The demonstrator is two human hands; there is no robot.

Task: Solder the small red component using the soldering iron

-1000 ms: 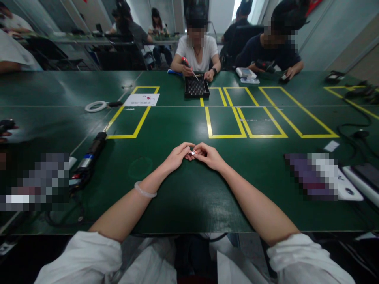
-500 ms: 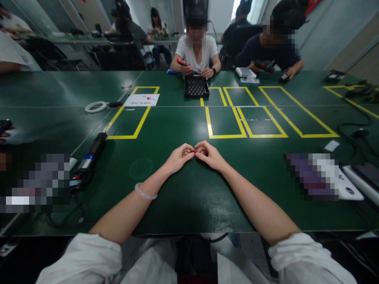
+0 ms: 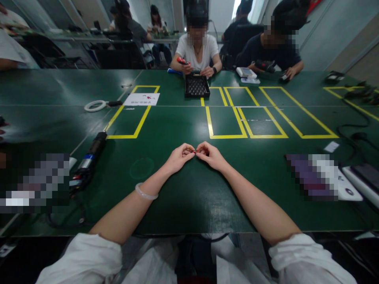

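My left hand [image 3: 181, 157] and my right hand [image 3: 211, 155] meet fingertip to fingertip above the green table [image 3: 189, 197]. Pinched between them is a small red piece [image 3: 194, 152], mostly covered by the fingers and too small to name. Both hands are closed, thumbs against the curled fingers. A pale bangle [image 3: 146, 192] circles my left wrist.
An electric screwdriver [image 3: 90, 157] with a cable lies to the left. Near the centre left are a printed white sheet [image 3: 141, 99] and a coiled white cable [image 3: 95, 105]. Opposite, a person [image 3: 197, 51] works over a black tray [image 3: 196, 91]. Yellow tape outlines mark the tabletop.
My hands stay almost in place, with slight finger movement around the small red piece. Less of the red shows by the right fingers. The person opposite shifts their hands slightly over the tray.
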